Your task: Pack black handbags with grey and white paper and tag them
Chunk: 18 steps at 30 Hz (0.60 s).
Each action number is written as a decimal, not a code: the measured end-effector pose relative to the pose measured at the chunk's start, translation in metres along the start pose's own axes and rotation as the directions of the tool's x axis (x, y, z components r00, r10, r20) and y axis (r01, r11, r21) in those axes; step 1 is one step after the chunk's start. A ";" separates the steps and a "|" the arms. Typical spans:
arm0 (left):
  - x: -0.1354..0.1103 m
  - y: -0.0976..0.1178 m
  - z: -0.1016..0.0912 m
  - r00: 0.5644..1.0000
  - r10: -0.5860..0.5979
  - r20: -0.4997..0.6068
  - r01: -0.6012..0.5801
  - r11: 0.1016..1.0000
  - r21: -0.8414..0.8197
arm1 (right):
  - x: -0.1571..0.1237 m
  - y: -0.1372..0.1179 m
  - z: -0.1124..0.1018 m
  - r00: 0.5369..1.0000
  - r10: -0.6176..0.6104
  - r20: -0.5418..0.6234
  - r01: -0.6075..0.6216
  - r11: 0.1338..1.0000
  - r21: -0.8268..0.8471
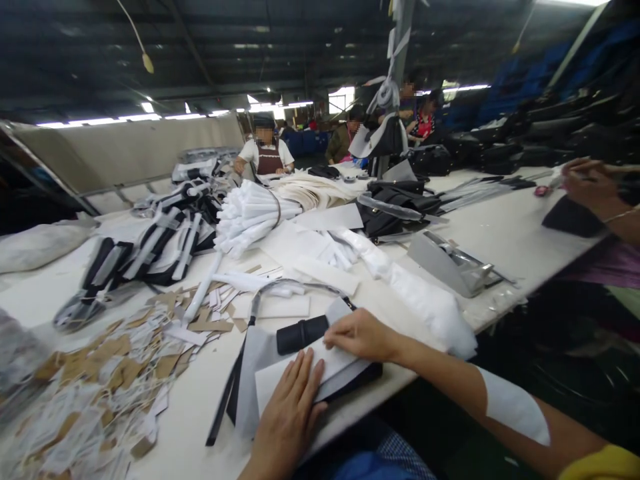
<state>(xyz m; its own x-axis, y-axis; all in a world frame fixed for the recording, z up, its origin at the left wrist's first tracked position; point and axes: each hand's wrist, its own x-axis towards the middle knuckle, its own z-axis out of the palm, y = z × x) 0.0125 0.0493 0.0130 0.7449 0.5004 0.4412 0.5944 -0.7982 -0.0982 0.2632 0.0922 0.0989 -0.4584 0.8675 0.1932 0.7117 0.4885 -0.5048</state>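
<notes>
My left hand [293,400] lies flat with fingers stretched out on a white paper sheet [280,380] that covers a black bag [350,380] at the near table edge. My right hand [360,333] rests on the upper edge of the same sheet, fingers curled down and pinching the paper. A black rolled handle piece [303,333] of the bag shows just left of my right hand. Grey wrapping paper [250,373] lies under the sheet.
Brown and white tags [100,373] are heaped at the left. White rolled bundles [250,217], black bags [395,203], a grey tape dispenser [450,263] and a white stuffing bag [430,307] lie on the long table [500,227]. Another person's hand [593,183] works at the right; several people sit at the far end.
</notes>
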 end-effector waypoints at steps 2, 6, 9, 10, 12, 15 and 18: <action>0.002 0.000 0.000 1.000 0.007 -0.005 -0.007 0.999 0.048 | 0.016 0.030 -0.019 0.976 0.170 -0.132 -0.174 0.985 -0.019; 0.004 -0.001 -0.001 0.999 0.017 -0.032 -0.014 0.994 0.107 | 0.058 0.098 -0.036 0.818 0.491 -0.302 -0.529 0.846 -0.058; 0.005 -0.002 -0.002 0.998 0.033 -0.058 -0.025 0.990 0.136 | 0.077 0.129 -0.035 0.758 0.598 -0.260 -0.634 0.770 -0.075; 0.006 -0.003 -0.003 0.998 0.033 -0.060 -0.024 0.989 0.147 | 0.078 0.134 -0.036 0.748 0.618 -0.241 -0.650 0.756 -0.079; 0.006 -0.003 -0.003 0.997 0.030 -0.064 -0.019 0.985 0.169 | 0.066 0.138 -0.040 0.738 0.639 -0.218 -0.666 0.741 -0.085; 0.006 -0.004 -0.001 0.997 0.044 -0.070 -0.030 0.982 0.186 | 0.017 0.135 -0.052 0.733 0.657 -0.176 -0.677 0.731 -0.093; 0.006 -0.005 0.000 0.996 0.049 -0.068 -0.036 0.984 0.177 | -0.045 0.124 -0.059 0.732 0.678 -0.069 -0.682 0.726 -0.093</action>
<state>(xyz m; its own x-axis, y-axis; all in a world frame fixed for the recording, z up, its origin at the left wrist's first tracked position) 0.0143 0.0560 0.0158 0.7507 0.4368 0.4956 0.6113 -0.7437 -0.2705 0.4033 0.1195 0.0768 0.1838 0.9724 -0.1434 0.8784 -0.2280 -0.4200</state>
